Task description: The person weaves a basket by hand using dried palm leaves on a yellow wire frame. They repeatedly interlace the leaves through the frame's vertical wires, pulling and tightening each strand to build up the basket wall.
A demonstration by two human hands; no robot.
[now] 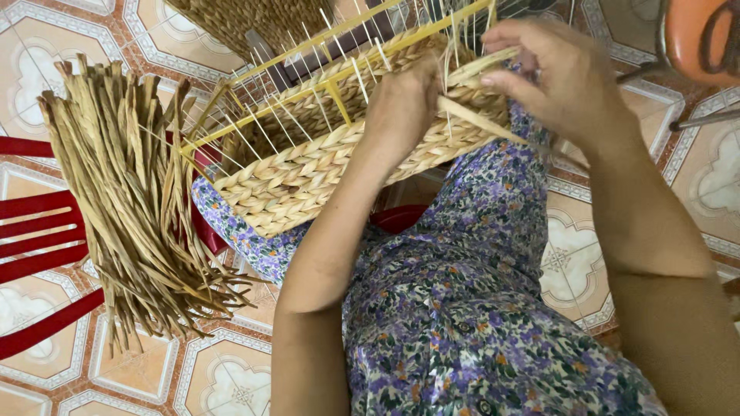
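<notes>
Basket (324, 158), half woven from plaited straw-coloured fibre over a yellow wire frame (339, 81), lies tilted on the person's lap, its open side turned away towards the tiled floor (231, 377). Thin upright wires stick out above the finished rows of braid. The left hand (401, 108) is pressed against the basket's upper edge, its fingers curled in and hidden behind the weave, so how tightly it grips cannot be told. The right hand (555, 77) is just beside it, fingers pinched closed on a flat strand of fibre (482, 119) that runs down across the basket wall. A thick bundle of loose dried fibre strips (135, 200) lies to the left over a red plastic chair (38, 231), well apart from both hands. The person wears a flowered purple dress (462, 308). An orange rounded object (701, 38) shows at the upper right corner.
</notes>
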